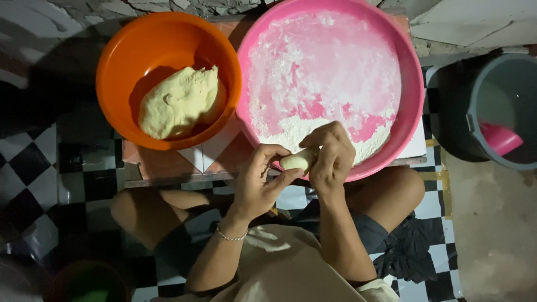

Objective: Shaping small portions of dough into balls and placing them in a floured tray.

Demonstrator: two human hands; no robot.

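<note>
While the left hand (258, 182) is cupping a small dough piece (295, 161) and the right hand (333, 156) is closing its fingers over it, above the pink basin's (411, 84) near rim, shaping seems underway, calling next for gentle, even rolling pressure.

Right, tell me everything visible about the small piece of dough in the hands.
The small piece of dough is pale cream, smooth and rounded, a soft lump. It is held between both hands above the near rim of the pink basin. The left hand cups it from below and the side with thumb and fingers; the right hand covers its right end from above, hiding part of it. It touches nothing else.
</note>
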